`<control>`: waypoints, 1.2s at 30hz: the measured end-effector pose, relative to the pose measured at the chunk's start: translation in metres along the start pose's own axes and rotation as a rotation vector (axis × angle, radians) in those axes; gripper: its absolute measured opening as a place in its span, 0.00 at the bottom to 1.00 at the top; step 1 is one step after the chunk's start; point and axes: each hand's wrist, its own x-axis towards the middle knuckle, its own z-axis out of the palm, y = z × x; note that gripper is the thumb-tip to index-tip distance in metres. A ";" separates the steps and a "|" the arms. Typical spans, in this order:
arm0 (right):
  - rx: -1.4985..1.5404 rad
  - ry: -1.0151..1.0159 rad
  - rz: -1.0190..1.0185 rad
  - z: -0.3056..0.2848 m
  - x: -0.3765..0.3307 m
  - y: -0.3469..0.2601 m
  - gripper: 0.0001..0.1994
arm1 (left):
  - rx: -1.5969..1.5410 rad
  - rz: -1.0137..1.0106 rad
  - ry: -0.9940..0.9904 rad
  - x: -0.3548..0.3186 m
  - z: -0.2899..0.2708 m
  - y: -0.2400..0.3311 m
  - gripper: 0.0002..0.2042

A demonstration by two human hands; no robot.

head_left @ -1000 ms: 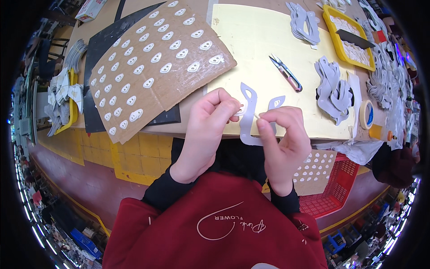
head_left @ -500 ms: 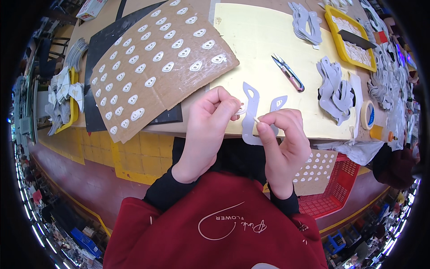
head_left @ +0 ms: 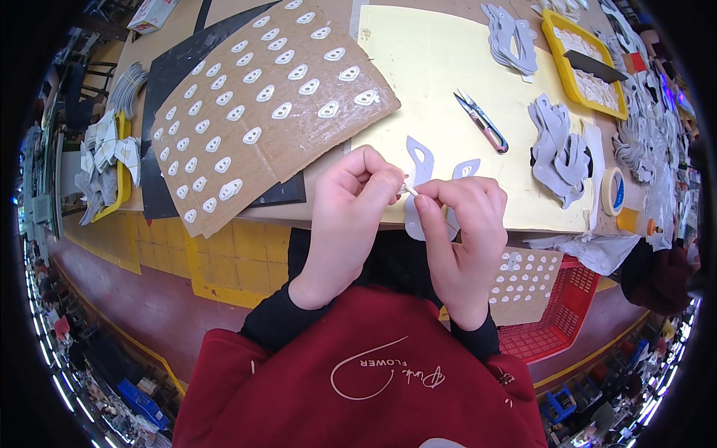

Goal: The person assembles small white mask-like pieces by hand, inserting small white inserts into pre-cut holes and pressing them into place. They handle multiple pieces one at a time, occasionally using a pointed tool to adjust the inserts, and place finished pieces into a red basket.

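Observation:
My left hand (head_left: 347,209) pinches a small white piece (head_left: 404,184) between thumb and forefinger; most of it is hidden by the fingertips. In a pinch too, my right hand (head_left: 467,239) grips a short, thin off-white strip (head_left: 411,191), its tip meeting the white piece. Both hands are held close together above the table's near edge. Beneath them lies a flat grey cut-out (head_left: 422,160) with two upright arms, each with a slot, partly covered by the right hand. To the left, a brown cardboard sheet (head_left: 299,142) carries rows of small white pieces with holes.
Thread snips (head_left: 482,123) lie on a pale yellow sheet (head_left: 433,67). Grey cut-outs (head_left: 556,149) are heaped at right, near a tape roll (head_left: 613,191) and a yellow tray (head_left: 553,45). Below the table edge, a red crate (head_left: 560,321) stands beside another dotted cardboard (head_left: 523,310).
My right hand has moved left and slightly up, bringing the strip's tip to the white piece. The left hand has barely shifted and keeps its pinch.

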 end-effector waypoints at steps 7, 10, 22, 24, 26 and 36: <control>0.295 -0.073 0.187 -0.005 -0.006 0.003 0.03 | -0.003 -0.024 0.000 -0.001 -0.002 0.002 0.06; 0.333 -0.090 0.220 -0.008 -0.008 0.002 0.02 | -0.025 -0.069 0.009 0.000 0.000 0.005 0.07; 0.410 -0.056 0.296 -0.012 -0.004 0.007 0.03 | -0.083 -0.115 -0.051 0.000 -0.004 0.004 0.08; 0.393 -0.043 0.276 -0.012 -0.003 0.007 0.03 | -0.087 -0.113 -0.066 0.000 -0.005 0.003 0.07; 0.375 -0.018 0.262 -0.011 -0.001 0.009 0.03 | -0.078 -0.124 -0.082 0.000 -0.005 0.004 0.07; 0.341 0.013 0.183 -0.002 0.006 0.012 0.03 | -0.073 -0.149 -0.126 -0.002 -0.006 0.008 0.07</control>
